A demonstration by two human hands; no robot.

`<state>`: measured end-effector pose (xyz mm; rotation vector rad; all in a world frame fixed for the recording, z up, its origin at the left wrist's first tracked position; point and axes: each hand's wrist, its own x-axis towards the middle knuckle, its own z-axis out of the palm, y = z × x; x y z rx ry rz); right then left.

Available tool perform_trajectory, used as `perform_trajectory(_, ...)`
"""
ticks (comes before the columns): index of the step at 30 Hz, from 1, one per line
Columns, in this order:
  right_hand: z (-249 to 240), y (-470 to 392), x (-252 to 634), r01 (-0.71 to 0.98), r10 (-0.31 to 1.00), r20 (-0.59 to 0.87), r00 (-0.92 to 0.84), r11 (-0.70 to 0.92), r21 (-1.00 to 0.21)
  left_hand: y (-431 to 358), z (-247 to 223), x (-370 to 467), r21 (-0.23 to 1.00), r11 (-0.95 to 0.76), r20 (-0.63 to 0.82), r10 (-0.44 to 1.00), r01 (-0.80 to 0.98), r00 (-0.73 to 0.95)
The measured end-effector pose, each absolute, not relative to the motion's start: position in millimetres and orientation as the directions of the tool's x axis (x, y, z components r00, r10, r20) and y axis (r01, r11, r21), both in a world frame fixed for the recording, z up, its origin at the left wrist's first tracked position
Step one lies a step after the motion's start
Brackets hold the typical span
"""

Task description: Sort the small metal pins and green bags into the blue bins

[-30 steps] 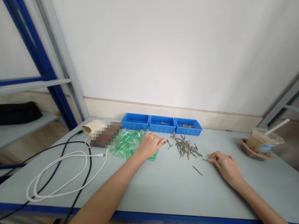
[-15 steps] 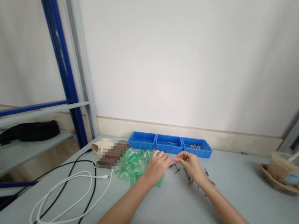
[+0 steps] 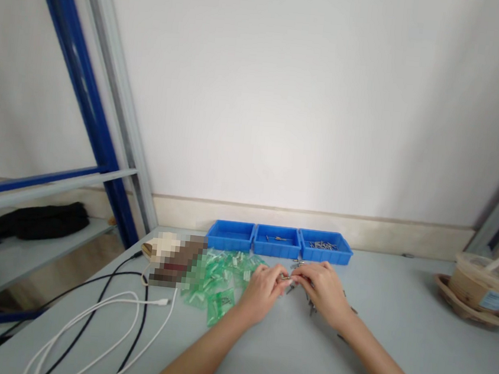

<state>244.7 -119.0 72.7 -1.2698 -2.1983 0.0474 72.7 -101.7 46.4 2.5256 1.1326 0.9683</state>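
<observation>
Fingers of my left hand (image 3: 263,289) are pinched round a small metal screw (image 3: 285,278) near the middle of the table. My right hand (image 3: 321,287) is closed close beside it, thumb and fingertips together at the screw's right end; what they hold is too small to make out. Loose screws (image 3: 311,308) lie under and around my right hand. Green plastic bags (image 3: 222,276) are heaped left of my left hand. Behind stand three blue bins: the left bin (image 3: 232,234) looks bare inside, the middle bin (image 3: 276,249) has a few screws, the right bin (image 3: 323,255) several.
White cable (image 3: 131,298) and black cable (image 3: 144,319) loop over the table's left side, near a blurred brown object (image 3: 179,261). A plastic cup with a straw (image 3: 484,283) sits in a cardboard holder at the right. The wall runs behind the bins.
My hands have moved slightly lower in the view, and my left fingers are now curled round the screw. The view has shifted a little, and more of one green bag shows.
</observation>
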Motion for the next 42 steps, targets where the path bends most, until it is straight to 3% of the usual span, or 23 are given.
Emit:
perform_trajectory(10,64,-120,242,0.8,0.867,0.388,-0.313,0.461,-0.383,-99,54,64,0.192,-0.723,0.548,0.64,0.664,0.538)
perform_trajectory(13,63,-122,239,0.801,0.839,0.44,-0.319,0.487,-0.348,-101,55,65,0.306,-0.716,0.525,0.677,0.627,0.517)
perform_trajectory(16,61,-125,236,0.823,0.768,0.519,-0.375,0.534,-0.194,-100,54,67,0.425,-0.682,0.493,0.726,0.595,0.48)
perform_trajectory(19,60,-127,236,0.841,0.738,0.528,-0.42,0.535,-0.08,-99,52,68,0.461,-0.673,0.488,0.737,0.579,0.468)
perform_trajectory(28,59,-124,239,0.801,0.778,0.481,-0.404,0.555,-0.225,-99,52,66,0.352,-0.71,0.535,0.687,0.61,0.491)
perform_trajectory(34,66,-115,233,0.842,0.777,0.507,-0.373,0.513,-0.167,-95,48,63,0.404,-0.681,0.582,0.706,0.61,0.403)
perform_trajectory(38,107,-75,219,0.901,0.828,0.462,-0.316,0.415,-0.127,-86,50,53,0.492,-0.595,0.605,0.759,0.636,0.242)
perform_trajectory(42,138,-47,224,0.991,0.834,0.542,-0.105,0.134,-0.014,-81,52,44,0.498,-0.555,0.595,0.778,0.667,0.202)
